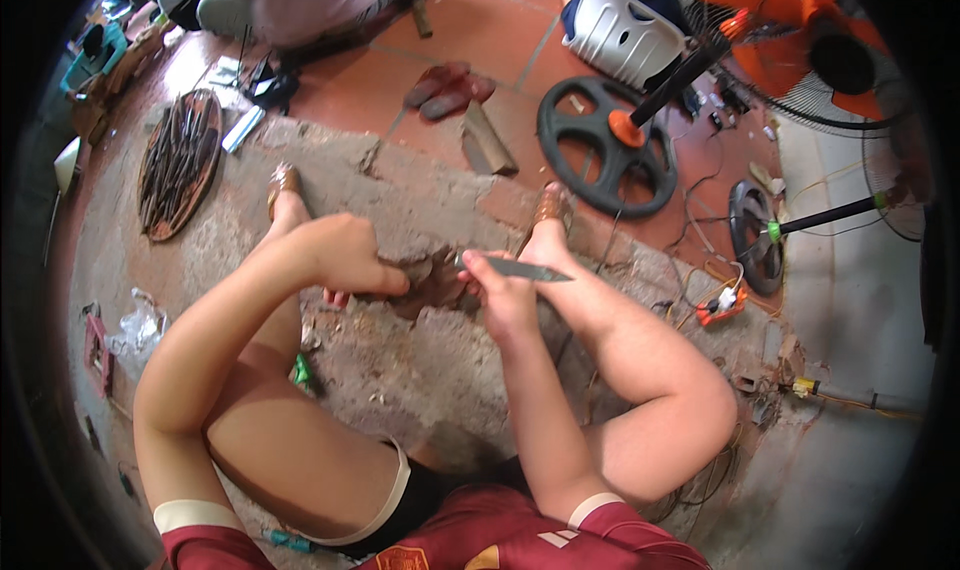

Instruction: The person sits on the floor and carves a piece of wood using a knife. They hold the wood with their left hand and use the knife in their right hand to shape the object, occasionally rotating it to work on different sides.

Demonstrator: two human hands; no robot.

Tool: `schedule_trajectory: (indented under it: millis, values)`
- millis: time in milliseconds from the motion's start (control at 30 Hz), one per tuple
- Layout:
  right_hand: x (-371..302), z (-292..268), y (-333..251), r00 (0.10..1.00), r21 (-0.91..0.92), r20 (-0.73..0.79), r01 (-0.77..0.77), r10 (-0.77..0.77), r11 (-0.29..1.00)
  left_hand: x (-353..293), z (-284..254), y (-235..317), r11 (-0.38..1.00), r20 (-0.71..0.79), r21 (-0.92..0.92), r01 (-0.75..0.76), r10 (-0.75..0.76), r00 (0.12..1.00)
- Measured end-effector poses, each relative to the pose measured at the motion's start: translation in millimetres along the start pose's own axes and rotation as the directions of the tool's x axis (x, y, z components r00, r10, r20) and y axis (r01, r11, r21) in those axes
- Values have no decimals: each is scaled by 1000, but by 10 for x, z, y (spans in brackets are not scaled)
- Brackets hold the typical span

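Though rough beneath both hands (348,253) (508,302) — grey floor (225,280), red tiles (490,32) beyond.

1. No words or numbers can be read clearly.
2. The maroon shirt (520,530) bears a gold-edged badge (403,559) on the person's left side, cut off by the lower edge; any lettering in it is too small to tell.
3. On the shirt's right side sits a slanted, striped white mark (560,539).
4. Between them is a yellow patch (485,557), also cut off, its shape unclear.
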State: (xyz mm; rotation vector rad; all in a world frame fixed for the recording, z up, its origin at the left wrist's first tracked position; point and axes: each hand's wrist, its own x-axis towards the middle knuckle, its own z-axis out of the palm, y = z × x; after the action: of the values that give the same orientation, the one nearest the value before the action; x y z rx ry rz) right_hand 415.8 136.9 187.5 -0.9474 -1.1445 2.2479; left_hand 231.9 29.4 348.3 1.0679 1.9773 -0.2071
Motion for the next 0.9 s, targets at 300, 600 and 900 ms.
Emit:
schedule_trajectory:
  millis: [300,600,900]
  values:
    - [-71,83,-67,989,101,139,-60,46,993,72,54,-276,998,107,-4,57,-56,993]
    - [-108,376,114,991,206,129,-13,-14,978,39,70,-308,998,82,-31,62,-59,995]
    - [-59,461,129,992,153,110,43,-60,987,50,40,-263,998,110,-5,65,-64,992]
